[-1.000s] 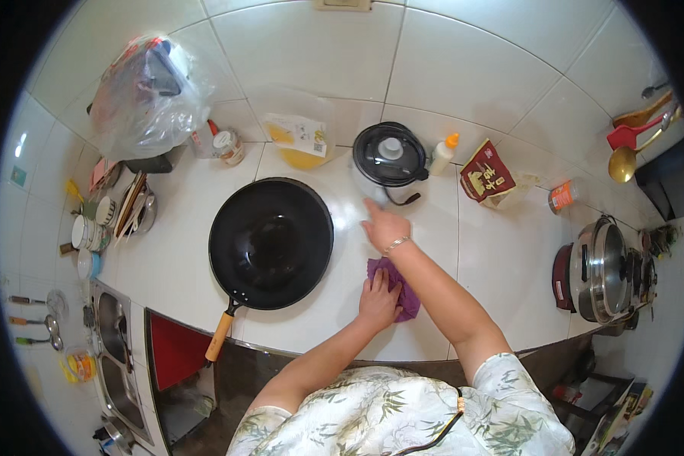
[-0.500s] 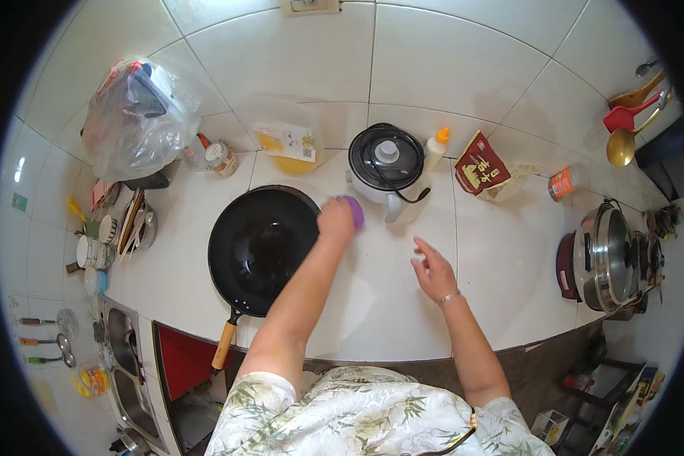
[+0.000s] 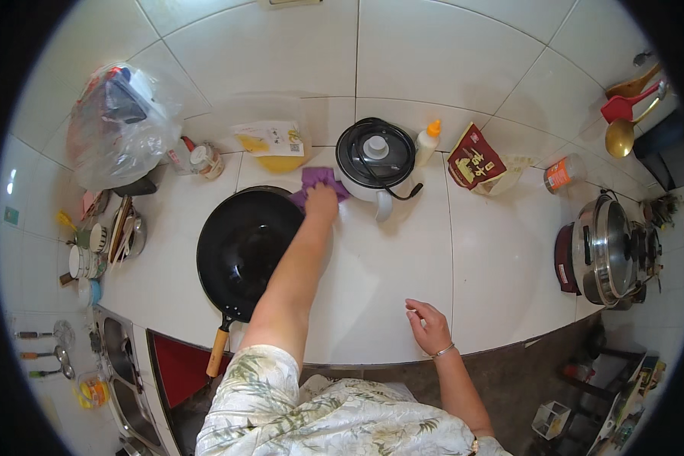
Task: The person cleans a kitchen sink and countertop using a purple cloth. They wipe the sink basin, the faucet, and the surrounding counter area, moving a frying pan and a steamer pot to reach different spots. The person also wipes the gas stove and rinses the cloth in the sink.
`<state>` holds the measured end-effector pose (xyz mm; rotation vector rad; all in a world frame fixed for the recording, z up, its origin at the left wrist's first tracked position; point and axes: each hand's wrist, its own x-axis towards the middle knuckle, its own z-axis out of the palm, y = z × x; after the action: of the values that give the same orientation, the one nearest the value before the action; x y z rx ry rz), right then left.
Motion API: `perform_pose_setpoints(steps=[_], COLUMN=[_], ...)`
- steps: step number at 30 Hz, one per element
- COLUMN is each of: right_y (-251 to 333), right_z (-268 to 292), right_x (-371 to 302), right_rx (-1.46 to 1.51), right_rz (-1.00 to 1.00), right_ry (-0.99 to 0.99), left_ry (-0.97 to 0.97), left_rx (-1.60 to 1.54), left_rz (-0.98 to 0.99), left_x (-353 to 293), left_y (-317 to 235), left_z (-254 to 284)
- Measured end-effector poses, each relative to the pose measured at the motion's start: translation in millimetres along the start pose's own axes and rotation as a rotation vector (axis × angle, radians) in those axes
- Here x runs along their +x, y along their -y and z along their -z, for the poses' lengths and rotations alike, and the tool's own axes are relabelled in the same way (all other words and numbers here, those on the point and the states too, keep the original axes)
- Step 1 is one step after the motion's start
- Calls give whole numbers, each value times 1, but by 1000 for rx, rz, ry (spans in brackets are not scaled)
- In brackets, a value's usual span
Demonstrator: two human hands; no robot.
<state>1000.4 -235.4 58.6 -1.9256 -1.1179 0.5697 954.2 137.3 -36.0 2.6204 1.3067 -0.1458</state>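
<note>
My left hand presses a crumpled purple cloth onto the white tiled counter, with its fingers partly hidden in the folds. This spot lies between a black wok with a wooden handle and a white electric pot with a dark lid and a coiled black cord. The left forearm passes over the wok's right edge. Above the counter's front edge, my right hand is empty, its fingers loosely bent and apart.
Behind the cloth stands a bag of yellow grains. An orange-capped bottle, a dark red packet and a jar line the back wall. A steel pot is at right, utensils and a sink at left.
My left hand has pushed the cloth away from me and to the left, and the cloth is more spread out. My right hand has drawn back toward the counter's front edge.
</note>
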Motion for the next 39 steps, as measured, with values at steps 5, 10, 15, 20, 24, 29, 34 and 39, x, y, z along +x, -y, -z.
perform_pose_setpoints(steps=[5,10,15,20,24,29,34,39], right_y=[-1,-14,-60,-64,-66,-59,-76,-68], right_z=[13,46,74,91,88,99,102,92], right_x=[-14,-37,-90,-129,-133,-141,-145,-139], right_rx=[12,81,107,186,200,174,144,162], right_rz=[110,191,150,135,178,171,110,100], right_ry=[38,59,111,198,219,279,175,128], left_ry=[-51,-125,-49,74,-125,-193,18,201], left_rx=[-129,-294,-386,-267,-1125,13,-1412,-1949], left_rz=[-35,-131,-186,113,518,172,368,394], left_x=[-82,-212,-380,-495,-499,-469,-428,-397], left_y=[-54,-102,-75,3,21,-1,-56,-103], left_z=[-23,-32,-55,-50,-27,-17,11,-3])
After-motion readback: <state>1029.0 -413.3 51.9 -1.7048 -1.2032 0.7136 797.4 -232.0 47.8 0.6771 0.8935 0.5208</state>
